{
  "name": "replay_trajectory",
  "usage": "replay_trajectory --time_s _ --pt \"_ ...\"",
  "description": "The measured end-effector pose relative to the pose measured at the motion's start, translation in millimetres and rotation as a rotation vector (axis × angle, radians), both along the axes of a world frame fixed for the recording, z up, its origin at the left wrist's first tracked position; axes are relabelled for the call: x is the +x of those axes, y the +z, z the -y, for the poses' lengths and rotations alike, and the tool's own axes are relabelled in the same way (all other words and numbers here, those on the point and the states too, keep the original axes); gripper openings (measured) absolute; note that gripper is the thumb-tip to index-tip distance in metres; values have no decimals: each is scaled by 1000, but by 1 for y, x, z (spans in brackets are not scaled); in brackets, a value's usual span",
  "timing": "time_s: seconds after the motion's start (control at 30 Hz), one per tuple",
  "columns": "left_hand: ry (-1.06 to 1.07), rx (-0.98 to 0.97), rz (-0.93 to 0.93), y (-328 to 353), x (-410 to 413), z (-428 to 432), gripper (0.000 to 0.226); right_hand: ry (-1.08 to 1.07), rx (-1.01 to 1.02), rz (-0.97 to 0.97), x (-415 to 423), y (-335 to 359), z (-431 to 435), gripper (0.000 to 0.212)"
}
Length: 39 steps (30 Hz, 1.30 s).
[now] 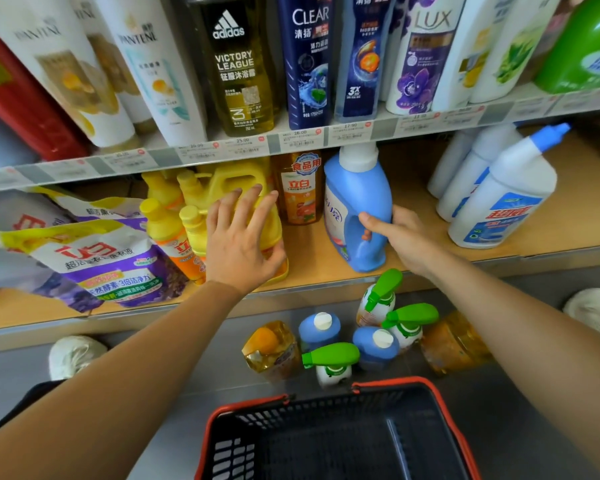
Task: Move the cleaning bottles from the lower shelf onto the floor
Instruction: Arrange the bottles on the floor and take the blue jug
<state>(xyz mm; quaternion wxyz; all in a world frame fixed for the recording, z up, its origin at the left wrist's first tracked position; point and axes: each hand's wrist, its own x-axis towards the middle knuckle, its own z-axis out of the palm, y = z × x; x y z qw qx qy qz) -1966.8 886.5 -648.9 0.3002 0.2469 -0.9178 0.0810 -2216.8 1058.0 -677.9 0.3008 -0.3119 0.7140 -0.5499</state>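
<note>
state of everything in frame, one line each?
left hand, rests on yellow jug, fingers spread
right hand, grips blue detergent bottle
yellow jug, upright on lower shelf
blue detergent bottle, upright on lower shelf, capped
orange dish-soap bottle, upright on lower shelf
green-trigger spray bottles, three standing on floor
blue floor bottles, two standing, capped
shopping basket, on floor
</note>
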Motion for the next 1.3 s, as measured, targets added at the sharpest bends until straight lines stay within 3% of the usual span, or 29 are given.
replay_trajectory --time_s 0.17,0.37,0.57,0.7,0.8,0.9,1.03,1.2,1.3 --pt "-70 164 85 22 10 -5 75 4 -36 -55 18 5 -8 37" --pt "-161 419 186 52 25 -5 88 105 28 -341 30 25 -4 47" --pt "-94 653 4 78 36 -31 70 174 56 -490 44 68 -18 32" --pt "-92 1075 -216 105 35 -62 74 193 67 -567 58 106 -45 37" --pt "-185 1245 -361 127 35 -95 71 163 96 -560 72 135 -72 37" --pt "-286 1220 -500 146 36 -125 69 109 50 -404 93 159 -103 34" --pt "-354 1222 -595 161 41 -155 57 101 6 -137 130 183 -138 57" --pt "-501 1468 -426 169 61 -161 58 266 12 447 165 177 -170 51" --pt "-608 1701 -343 164 74 -157 66 326 34 592 178 169 -176 41"
